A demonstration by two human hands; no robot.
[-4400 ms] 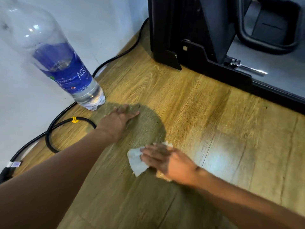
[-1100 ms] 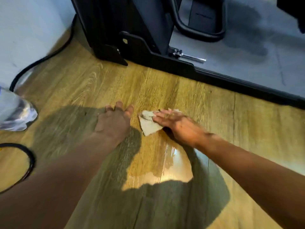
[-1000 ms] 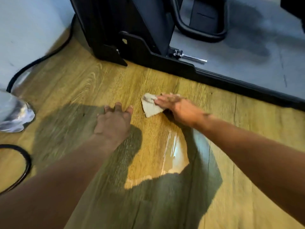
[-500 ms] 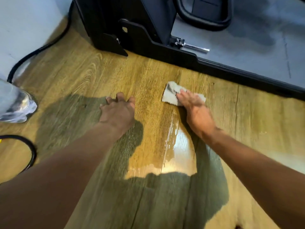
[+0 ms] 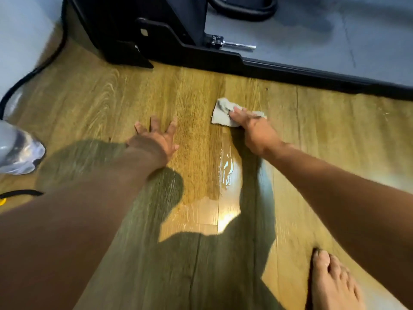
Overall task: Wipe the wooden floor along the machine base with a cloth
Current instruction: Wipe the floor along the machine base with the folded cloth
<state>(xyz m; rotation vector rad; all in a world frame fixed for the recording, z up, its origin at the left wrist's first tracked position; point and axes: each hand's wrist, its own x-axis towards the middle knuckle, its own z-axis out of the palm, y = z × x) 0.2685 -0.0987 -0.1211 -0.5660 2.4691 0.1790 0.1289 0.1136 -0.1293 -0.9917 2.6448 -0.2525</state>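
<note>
Right hand (image 5: 253,130) is flat on the cloth (image 5: 221,114), fingers pretty much straight and pressing down on it, not bunching or pinching it as far as I can see. The cloth is a small pale grey rag, a bit crumpled, lying on the wooden floor (image 5: 89,97) near the black machine base (image 5: 290,70) but not touching it. Its long side runs left to right, roughly in line with the base edge, and the right end is hidden under the fingers.

Left hand (image 5: 154,139) holds nothing: palm down, fingers spread wide, planted on the floor well left of the cloth. Both arms reach forward, nearly straight.

There's a wet shiny streak (image 5: 225,171) on the boards behind the right hand, and a bare foot (image 5: 330,285) at bottom right.
</note>
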